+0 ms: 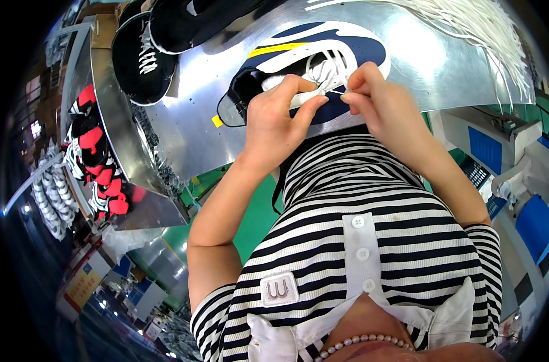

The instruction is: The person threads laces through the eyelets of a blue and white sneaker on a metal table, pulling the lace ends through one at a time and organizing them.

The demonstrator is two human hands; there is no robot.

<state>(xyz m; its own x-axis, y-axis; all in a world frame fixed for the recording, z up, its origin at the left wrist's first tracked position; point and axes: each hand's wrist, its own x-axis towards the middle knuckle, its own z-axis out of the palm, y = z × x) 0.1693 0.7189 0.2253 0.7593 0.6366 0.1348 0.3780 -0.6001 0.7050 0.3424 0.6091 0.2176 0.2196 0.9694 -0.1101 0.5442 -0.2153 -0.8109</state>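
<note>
A navy and white sneaker [371,49] with a yellow stripe lies on the metal table close to me, its toe pointing right. White shoelace [326,71] runs loosely over its opening. My left hand [280,117] is at the near side of the opening, thumb and fingers pinched on the lace there. A short way to the right, my right hand [388,108] pinches a thin white stretch of the same lace between thumb and fingertips. Both hands partly cover the eyelets, so the lace's exact path there is hidden.
A bundle of loose white laces [467,24] hangs over the table's right end. Black shoes [143,63] stand at the far left. Red, black and white shoe parts [96,151] sit on a lower shelf beyond the table's left edge. Metal table [196,130].
</note>
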